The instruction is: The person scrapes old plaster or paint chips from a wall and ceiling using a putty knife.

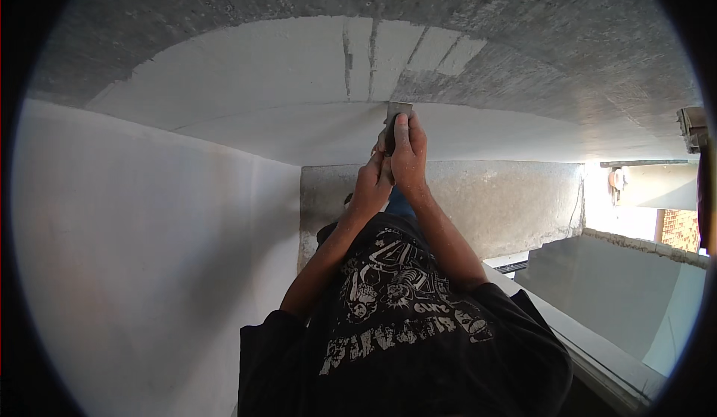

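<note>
My right hand (410, 156) grips a flat grey plate-like tool (399, 109), possibly a putty knife, with the thumb lying along its face. The tool's upper edge is at the line where the grey wall surface meets a smooth white band. Close against it on the left, my left hand (373, 184) has its fingers curled by the tool's lower end; whether it grips the tool is hidden. Above both hands, a white coat of plaster or putty (269, 58) covers part of the rough grey wall (532, 19), with several dark grey streaks through it.
A white wall (129, 221) stands on the left, with a shadow on it. Beyond my hands lies a grey concrete-like surface (493, 204). On the right are a bright opening, a pale ledge (588, 350) with a rail-like edge, and a dark object (693, 128) at the rim.
</note>
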Motion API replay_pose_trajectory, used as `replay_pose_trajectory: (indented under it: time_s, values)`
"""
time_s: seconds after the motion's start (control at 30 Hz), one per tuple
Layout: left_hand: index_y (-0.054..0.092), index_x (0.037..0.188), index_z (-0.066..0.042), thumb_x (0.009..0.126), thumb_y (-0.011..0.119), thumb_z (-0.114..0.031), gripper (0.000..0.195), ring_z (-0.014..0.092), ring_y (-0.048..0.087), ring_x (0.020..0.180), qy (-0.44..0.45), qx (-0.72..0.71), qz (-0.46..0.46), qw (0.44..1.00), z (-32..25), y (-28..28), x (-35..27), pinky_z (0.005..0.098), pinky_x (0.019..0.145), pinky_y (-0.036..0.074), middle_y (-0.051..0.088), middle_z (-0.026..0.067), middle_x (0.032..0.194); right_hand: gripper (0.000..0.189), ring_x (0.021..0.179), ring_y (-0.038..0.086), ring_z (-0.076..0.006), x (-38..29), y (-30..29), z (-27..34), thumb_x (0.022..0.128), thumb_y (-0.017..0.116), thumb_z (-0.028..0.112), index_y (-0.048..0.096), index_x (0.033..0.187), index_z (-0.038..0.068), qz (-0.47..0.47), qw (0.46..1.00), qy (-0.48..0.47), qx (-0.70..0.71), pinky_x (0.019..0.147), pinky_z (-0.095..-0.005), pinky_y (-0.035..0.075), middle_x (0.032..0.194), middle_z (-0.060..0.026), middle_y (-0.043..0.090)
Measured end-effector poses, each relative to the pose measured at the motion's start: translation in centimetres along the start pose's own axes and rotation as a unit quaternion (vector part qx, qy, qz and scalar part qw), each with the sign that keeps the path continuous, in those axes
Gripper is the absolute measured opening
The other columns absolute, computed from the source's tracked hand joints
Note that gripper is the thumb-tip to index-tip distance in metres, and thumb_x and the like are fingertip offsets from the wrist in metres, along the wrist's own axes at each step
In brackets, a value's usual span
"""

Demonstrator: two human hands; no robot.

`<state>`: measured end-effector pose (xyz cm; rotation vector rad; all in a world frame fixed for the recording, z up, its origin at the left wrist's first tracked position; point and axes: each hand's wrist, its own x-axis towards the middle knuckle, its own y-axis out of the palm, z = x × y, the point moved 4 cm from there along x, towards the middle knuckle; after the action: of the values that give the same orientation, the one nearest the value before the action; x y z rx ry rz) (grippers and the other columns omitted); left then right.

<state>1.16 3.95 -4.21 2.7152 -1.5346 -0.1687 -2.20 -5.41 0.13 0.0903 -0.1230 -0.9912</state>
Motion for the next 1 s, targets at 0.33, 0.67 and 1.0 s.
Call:
replay_pose_trajectory:
  time_s: [0.33, 0.67, 1.0]
  values:
    - [0.039, 0.140, 0.002, 0.103, 0.040, -0.024, 0.045, 0.028, 0.064, 0.108, 0.144, 0.081, -0.072, 0.984, 0.9, 0.1, 1.1, 0.0340, 0.090, 0.048, 0.064, 0.0212, 0.116, 0.030, 0.051, 0.040, -0.0063, -0.1, 1.5, 1.4, 0.105, 0.041, 0.026, 0.048, 0.088, 0.002, 0.014, 0.999, 0.019, 0.029, 0.045, -0.0248, 0.034, 0.062, 0.0009, 0.046]
    - [0.036, 0.143, -0.001, 0.100, 0.044, -0.022, 0.049, 0.030, 0.057, 0.121, 0.066, 0.058, -0.008, 0.996, 1.4, -0.8, 0.5, 0.0350, 0.097, 0.045, 0.059, 0.0210, 0.129, 0.034, 0.051, 0.042, -0.0070, -0.9, 1.7, 0.3, 0.105, 0.041, 0.027, 0.049, 0.085, 0.001, -0.043, 0.999, 0.013, -0.015, 0.046, -0.0253, 0.036, 0.060, 0.0003, 0.047]
    - [0.042, 0.139, 0.001, 0.101, 0.044, -0.026, 0.047, 0.032, 0.057, 0.121, 0.055, 0.069, -0.009, 0.996, 0.4, -0.6, 1.1, 0.0351, 0.097, 0.045, 0.059, 0.0233, 0.126, 0.032, 0.053, 0.042, -0.0049, -0.4, 1.9, 1.4, 0.104, 0.042, 0.027, 0.049, 0.085, 0.002, -0.041, 0.999, 0.033, 0.012, 0.047, -0.0237, 0.037, 0.065, 0.0011, 0.048]
